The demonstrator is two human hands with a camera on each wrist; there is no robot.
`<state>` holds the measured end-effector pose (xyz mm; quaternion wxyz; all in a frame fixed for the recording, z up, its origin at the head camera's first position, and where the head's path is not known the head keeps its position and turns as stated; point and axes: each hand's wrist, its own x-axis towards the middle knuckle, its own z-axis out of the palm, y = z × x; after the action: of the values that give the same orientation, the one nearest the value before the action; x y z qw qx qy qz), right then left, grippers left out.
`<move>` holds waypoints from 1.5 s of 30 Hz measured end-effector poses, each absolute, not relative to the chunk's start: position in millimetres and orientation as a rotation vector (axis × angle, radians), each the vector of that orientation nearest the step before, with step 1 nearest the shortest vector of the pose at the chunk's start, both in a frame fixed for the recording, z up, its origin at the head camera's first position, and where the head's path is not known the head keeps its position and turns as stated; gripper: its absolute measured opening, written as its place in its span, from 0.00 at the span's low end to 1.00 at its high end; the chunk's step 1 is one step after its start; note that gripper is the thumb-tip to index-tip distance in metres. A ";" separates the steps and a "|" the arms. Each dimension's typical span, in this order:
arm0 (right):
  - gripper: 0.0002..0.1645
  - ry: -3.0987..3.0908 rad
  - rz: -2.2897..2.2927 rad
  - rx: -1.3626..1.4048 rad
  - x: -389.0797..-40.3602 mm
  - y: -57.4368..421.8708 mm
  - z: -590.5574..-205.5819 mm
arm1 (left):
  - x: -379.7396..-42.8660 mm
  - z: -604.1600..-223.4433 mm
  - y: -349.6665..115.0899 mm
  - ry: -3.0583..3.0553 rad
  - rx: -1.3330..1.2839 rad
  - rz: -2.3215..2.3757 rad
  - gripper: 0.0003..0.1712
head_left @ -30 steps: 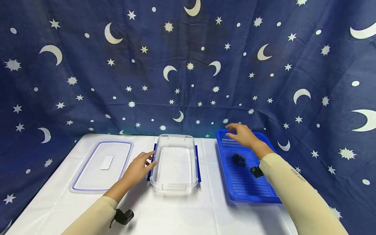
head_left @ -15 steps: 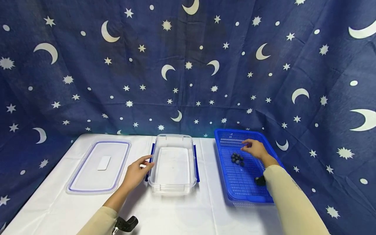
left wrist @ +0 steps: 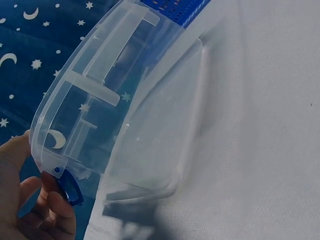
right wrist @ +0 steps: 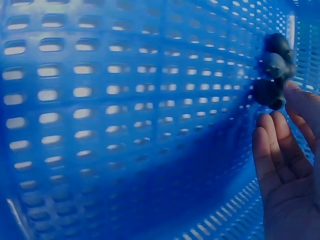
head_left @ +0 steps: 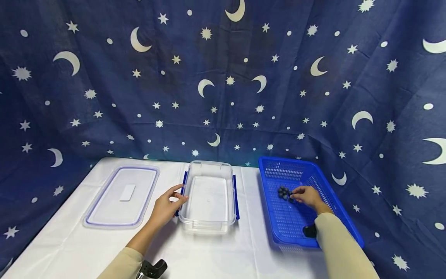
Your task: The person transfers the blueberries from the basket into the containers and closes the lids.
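"Where do we see the berries [head_left: 284, 192]?"
"Lower right of the head view, in the basket [head_left: 283, 228]. Our right hand [head_left: 309, 196] is there, fingers slightly parted; we can't tell its hold."
"Our left hand [head_left: 165, 206]?"
"Curled, gripping the box [head_left: 207, 223], lower centre."

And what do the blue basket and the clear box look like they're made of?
The blue basket looks like moulded plastic with a slight sheen, judging by its even rows of slots. The clear box seems smooth, glossy plastic too, given its faintly cloudy see-through walls, though glass isn't fully ruled out.
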<state>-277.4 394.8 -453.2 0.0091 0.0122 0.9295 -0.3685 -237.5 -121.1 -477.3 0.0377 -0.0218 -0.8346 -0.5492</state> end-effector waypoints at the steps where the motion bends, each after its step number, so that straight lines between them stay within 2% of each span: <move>1: 0.16 2.900 -1.139 0.054 -277.3 394.6 -455.0 | -237.6 -477.2 -121.3 -2.558 -0.067 -1.686 0.31; 22: 0.10 2.853 -1.095 0.104 -281.0 392.7 -463.4 | -235.7 -477.1 -122.2 -2.555 -0.047 -1.694 0.29; 33: 0.11 2.827 -1.178 0.064 -278.0 396.8 -465.3 | -235.4 -478.2 -121.2 -2.546 -0.055 -1.710 0.25; 45: 0.12 2.763 -1.256 0.163 -276.4 399.6 -465.1 | -234.9 -476.6 -121.6 -2.524 -0.056 -1.741 0.23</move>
<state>-276.4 399.6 -465.1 0.0509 0.0535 0.9079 -0.4126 -234.9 -121.6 -476.6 0.0372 -0.0181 -0.8224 -0.5674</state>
